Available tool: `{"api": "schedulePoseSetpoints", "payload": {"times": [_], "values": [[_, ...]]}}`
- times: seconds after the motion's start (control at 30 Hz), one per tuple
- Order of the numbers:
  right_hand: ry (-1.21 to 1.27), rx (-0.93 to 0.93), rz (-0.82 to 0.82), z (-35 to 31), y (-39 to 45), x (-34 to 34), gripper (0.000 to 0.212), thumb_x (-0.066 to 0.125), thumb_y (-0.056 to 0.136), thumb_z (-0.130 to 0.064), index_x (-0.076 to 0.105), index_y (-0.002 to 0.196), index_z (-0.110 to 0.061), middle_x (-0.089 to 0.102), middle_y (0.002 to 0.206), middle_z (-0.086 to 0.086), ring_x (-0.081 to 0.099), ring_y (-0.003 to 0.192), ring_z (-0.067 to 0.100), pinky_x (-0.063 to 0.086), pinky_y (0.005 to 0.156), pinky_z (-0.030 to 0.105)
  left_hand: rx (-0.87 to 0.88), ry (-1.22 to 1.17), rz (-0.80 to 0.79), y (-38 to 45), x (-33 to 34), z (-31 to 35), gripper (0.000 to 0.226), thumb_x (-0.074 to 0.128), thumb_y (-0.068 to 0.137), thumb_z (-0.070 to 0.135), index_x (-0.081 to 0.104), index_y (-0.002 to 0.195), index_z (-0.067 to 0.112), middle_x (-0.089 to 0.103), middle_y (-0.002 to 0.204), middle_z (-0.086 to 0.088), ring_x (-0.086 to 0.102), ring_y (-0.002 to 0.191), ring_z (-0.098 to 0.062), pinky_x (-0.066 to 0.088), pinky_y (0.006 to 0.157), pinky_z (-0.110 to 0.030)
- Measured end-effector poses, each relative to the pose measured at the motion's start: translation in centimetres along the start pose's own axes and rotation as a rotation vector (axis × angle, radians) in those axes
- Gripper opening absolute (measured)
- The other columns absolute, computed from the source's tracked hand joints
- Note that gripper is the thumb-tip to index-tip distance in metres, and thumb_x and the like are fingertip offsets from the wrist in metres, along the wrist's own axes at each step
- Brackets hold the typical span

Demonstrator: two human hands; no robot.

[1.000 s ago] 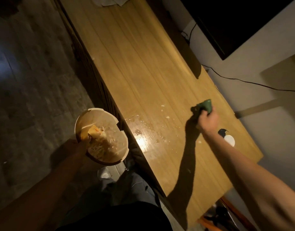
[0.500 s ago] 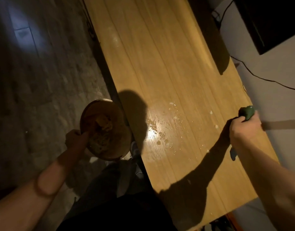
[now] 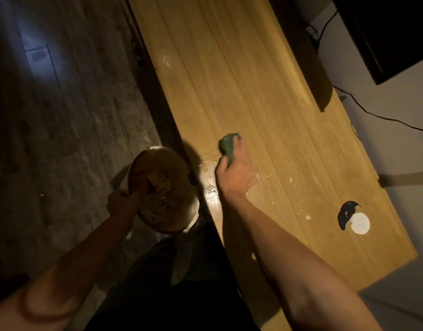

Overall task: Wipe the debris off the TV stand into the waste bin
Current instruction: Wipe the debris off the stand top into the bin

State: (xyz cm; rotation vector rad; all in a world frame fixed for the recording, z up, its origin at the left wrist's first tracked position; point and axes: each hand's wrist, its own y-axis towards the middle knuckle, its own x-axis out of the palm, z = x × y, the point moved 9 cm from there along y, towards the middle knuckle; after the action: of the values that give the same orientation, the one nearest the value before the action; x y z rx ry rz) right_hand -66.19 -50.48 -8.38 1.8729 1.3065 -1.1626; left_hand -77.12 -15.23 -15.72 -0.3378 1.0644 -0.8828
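While one green cloth (image 3: 228, 146) is gripped by the right hand (image 3: 235, 174) at centre frame on the TV stand (image 3: 265, 115), one waste bin (image 3: 161, 191) is held at its rim by the left hand (image 3: 121, 203), lower left of centre beside the stand's edge. Scattered debris (image 3: 211, 188) lies just beside the right hand; two white crumbs (image 3: 290, 179) are seen to its right.

We see wooden TV stand (image 3: 265, 91) crossing frame; crumbs (image 3: 211, 188) near centre, white disc (image 3: 360, 223) lower right.

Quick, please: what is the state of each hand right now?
Left hand: holds the rim of the waste bin.
Right hand: fingers grip the green cloth on the TV stand.
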Motion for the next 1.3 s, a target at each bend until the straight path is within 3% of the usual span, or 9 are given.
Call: {"api": "schedulePoseSetpoints", "payload": {"times": [0.13,0.27,0.47,0.53,0.63,0.8,0.93,1.17,1.3], "values": [[0.068,-0.24,-0.17,-9.2,-8.1,5.2,0.048,0.047,0.102,-0.026,0.044,0.149,-0.033,0.052,0.149,-0.006,0.062,0.118,0.017,0.059,0.075,0.03,0.075,-0.023,-0.035,-0.3,-0.5,0.2,0.032,0.077,0.081,0.027,0.052,0.07,0.01,0.054,0.07,-0.006,0.054,0.067,-0.025,0.038,0.053,-0.029],[0.101,-0.242,-0.533,-12.8,-15.0,11.0,0.056,0.051,0.102,-0.021,0.035,0.157,-0.023,0.039,0.161,0.006,0.04,0.146,0.027,0.044,0.11,0.047,0.082,-0.003,-0.079,0.3,-1.7,-0.1,0.03,0.072,0.082,0.026,0.049,0.065,0.015,0.053,0.068,-0.006,0.057,0.071,-0.03,0.042,0.059,-0.033],[0.295,-0.173,-0.476,-11.3,-14.6,7.4,0.053,0.053,0.102,-0.011,0.045,0.152,-0.025,0.056,0.148,0.002,0.054,0.134,0.022,0.041,0.113,0.036,0.125,-0.009,-0.152,-0.1,-2.9,0.5,0.042,0.074,0.086,0.045,0.064,0.1,0.006,0.06,0.082,-0.005,0.057,0.066,-0.015,0.042,0.051,-0.024],[0.352,-0.143,-0.406,-9.7,-12.9,4.5,0.049,0.051,0.101,-0.011,0.048,0.149,-0.025,0.066,0.133,0.002,0.064,0.117,0.023,0.048,0.101,0.034,0.126,0.023,-0.176,-0.8,-3.0,0.6,0.054,0.072,0.085,0.051,0.065,0.103,0.001,0.065,0.089,-0.013,0.063,0.075,-0.025,0.047,0.056,-0.029],[0.448,-0.059,-0.254,-6.1,-10.5,-0.3,0.042,0.051,0.103,-0.013,0.052,0.145,-0.014,0.074,0.105,0.0,0.07,0.086,0.013,0.056,0.079,0.026,0.106,0.024,-0.224,-1.4,-2.5,0.3,0.064,0.069,0.089,0.05,0.061,0.119,-0.006,0.065,0.113,-0.026,0.063,0.104,-0.041,0.052,0.079,-0.044],[0.575,0.192,0.035,4.6,-5.0,-8.3,0.023,0.054,0.104,-0.013,0.064,0.123,-0.003,0.065,0.089,-0.021,0.062,0.071,-0.019,0.041,0.057,0.0,0.1,0.08,-0.138,-1.6,-2.3,0.3,0.055,0.072,0.087,0.046,0.065,0.106,-0.005,0.067,0.109,-0.027,0.063,0.092,-0.039,0.052,0.072,-0.044],[0.569,0.351,0.096,14.0,-0.5,-12.5,0.021,0.052,0.105,-0.02,0.061,0.124,-0.014,0.066,0.095,-0.011,0.063,0.072,-0.012,0.049,0.067,0.014,0.071,0.088,-0.065,-2.2,-1.3,-0.2,0.049,0.078,0.077,0.055,0.057,0.073,0.011,0.063,0.086,-0.015,0.062,0.083,-0.035,0.058,0.079,-0.053],[0.335,0.409,0.261,26.7,6.9,-20.4,0.035,0.048,0.101,-0.023,0.057,0.132,-0.011,0.064,0.104,0.002,0.064,0.079,-0.007,0.048,0.065,0.011,-0.001,0.057,-0.027,-1.9,0.1,-2.4,0.049,0.08,0.083,0.032,0.064,0.103,-0.01,0.064,0.108,-0.032,0.063,0.099,-0.046,0.054,0.089,-0.057],[0.1,0.505,0.147,33.2,9.8,-21.5,0.044,0.044,0.101,-0.023,0.045,0.145,-0.019,0.06,0.13,0.017,0.054,0.124,0.038,0.048,0.105,0.045,-0.06,-0.05,0.027,-2.4,0.6,-3.7,0.018,0.07,0.092,0.018,0.059,0.086,0.005,0.059,0.104,-0.021,0.056,0.087,-0.031,0.045,0.066,-0.04]]}}
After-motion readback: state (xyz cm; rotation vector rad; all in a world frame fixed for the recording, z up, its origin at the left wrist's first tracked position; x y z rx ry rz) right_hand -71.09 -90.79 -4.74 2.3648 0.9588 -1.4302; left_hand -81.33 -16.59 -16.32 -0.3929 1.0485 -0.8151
